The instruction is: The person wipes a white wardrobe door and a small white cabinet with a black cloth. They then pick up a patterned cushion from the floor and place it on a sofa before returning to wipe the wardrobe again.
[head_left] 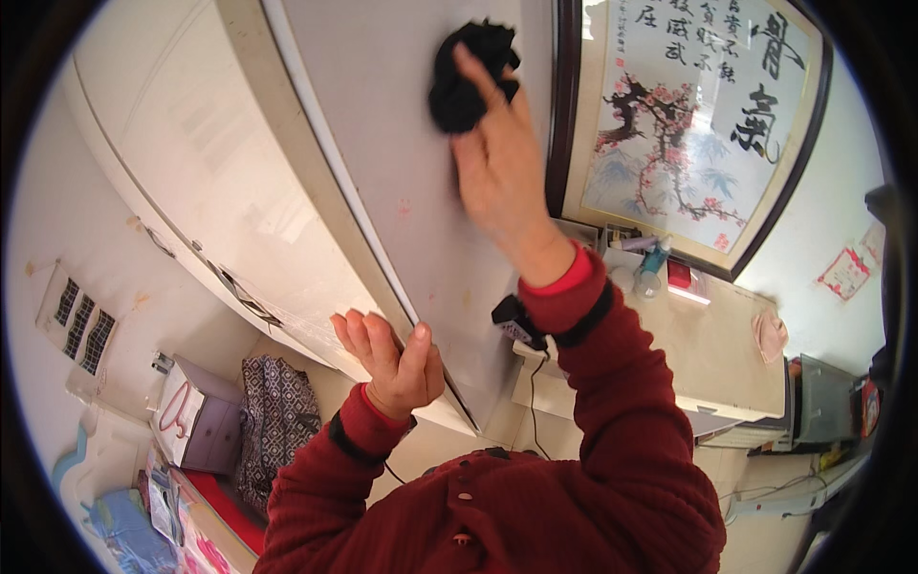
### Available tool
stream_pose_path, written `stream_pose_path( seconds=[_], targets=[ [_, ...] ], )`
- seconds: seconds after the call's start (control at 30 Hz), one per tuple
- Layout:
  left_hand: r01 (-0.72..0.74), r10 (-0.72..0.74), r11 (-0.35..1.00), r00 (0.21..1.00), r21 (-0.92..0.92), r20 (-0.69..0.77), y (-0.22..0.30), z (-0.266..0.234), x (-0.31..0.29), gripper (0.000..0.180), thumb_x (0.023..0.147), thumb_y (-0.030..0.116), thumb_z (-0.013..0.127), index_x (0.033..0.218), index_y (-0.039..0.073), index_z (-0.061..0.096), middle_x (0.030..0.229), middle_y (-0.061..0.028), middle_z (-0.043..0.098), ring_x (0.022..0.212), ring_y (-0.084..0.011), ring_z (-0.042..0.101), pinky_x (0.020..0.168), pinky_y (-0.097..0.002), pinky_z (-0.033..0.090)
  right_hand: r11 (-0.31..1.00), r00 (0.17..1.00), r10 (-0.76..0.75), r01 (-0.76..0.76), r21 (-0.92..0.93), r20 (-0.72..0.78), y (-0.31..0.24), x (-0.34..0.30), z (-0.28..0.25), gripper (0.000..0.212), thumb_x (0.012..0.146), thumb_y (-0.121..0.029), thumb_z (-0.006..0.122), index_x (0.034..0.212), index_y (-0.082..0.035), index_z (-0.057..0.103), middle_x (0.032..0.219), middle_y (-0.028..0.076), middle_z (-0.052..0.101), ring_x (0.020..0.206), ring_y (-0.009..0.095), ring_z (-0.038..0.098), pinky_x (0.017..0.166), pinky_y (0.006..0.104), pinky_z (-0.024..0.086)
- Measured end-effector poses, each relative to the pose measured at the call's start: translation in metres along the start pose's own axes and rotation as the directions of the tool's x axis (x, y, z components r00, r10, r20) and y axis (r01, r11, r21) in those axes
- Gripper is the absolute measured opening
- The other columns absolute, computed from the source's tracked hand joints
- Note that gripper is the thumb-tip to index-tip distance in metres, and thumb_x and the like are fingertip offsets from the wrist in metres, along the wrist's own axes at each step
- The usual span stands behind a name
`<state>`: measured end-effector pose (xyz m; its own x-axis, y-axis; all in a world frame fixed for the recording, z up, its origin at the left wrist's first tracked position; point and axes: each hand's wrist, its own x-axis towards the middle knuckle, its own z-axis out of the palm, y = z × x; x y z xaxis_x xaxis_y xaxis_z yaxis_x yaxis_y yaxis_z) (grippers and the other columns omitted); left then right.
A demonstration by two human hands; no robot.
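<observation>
My right hand (504,187) is raised and presses a crumpled black cloth (461,96) against the pale grey side panel (392,124) of a tall wardrobe. Its index finger lies over the cloth, while part of the thumb side and the other fingers are partly hidden. Lower down, my left hand (392,368) holds nothing, with fingers and thumb apart. It is beside the wardrobe's front edge; whether it touches the edge I cannot tell. The glossy cream wardrobe door (206,153) with a dark handle (239,292) stands to the left of the panel.
Right of the panel hangs a dark-framed calligraphy picture (660,163). Below it a cream cabinet (736,335) carries a clear blue bottle (652,268) and a red box (681,277). A black plug adapter (516,320) trails a cord. Bags (277,411) stand at lower left.
</observation>
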<state>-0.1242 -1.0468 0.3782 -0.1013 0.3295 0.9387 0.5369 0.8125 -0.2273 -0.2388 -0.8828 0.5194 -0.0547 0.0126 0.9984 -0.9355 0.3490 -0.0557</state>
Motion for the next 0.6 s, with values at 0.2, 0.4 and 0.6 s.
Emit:
stream_pose_path(
  seconds=[0.2, 0.4, 0.6],
  targets=[
    [0.013, -0.014, 0.999, 0.999, -0.047, -0.030, 0.000, 0.000, 0.005, 0.054, 0.076, 0.003, 0.052, 0.130, 0.009, 0.048, 0.144, -0.0310, 0.028, 0.139, -0.0481, 0.013, 0.109, -0.0604, 0.001, 0.850, 0.893, 0.445, -0.446, 0.279, 0.072, -0.065, -0.071, -0.014, 0.041, 0.090, 0.000, 0.044, 0.130, -0.004, 0.050, 0.124, 0.012, 0.054, 0.111, 0.029, 0.052, 0.095, 0.0310, 0.040],
    [0.011, -0.014, 0.998, 0.999, -0.065, -0.048, -0.001, 0.002, 0.005, 0.056, 0.076, 0.005, 0.053, 0.132, 0.007, 0.049, 0.143, -0.0297, 0.030, 0.138, -0.0477, 0.016, 0.109, -0.0599, 0.002, -0.197, 0.521, 0.750, -0.414, 0.889, 0.409, -0.075, -0.116, -0.057, 0.042, 0.095, -0.015, 0.039, 0.137, -0.008, 0.038, 0.126, 0.013, 0.052, 0.108, 0.025, 0.057, 0.088, 0.0417, 0.052],
    [0.002, -0.005, 0.998, 0.999, -0.056, -0.049, -0.001, 0.004, 0.006, 0.053, 0.080, 0.007, 0.050, 0.133, 0.005, 0.048, 0.146, -0.0303, 0.025, 0.138, -0.0479, 0.015, 0.109, -0.0598, 0.005, -0.293, 0.157, 0.844, -0.665, 0.687, 0.512, -0.054, -0.226, -0.103, 0.040, 0.093, -0.013, 0.043, 0.132, -0.009, 0.045, 0.122, 0.013, 0.055, 0.100, 0.027, 0.060, 0.082, 0.0413, 0.053]
  ],
)
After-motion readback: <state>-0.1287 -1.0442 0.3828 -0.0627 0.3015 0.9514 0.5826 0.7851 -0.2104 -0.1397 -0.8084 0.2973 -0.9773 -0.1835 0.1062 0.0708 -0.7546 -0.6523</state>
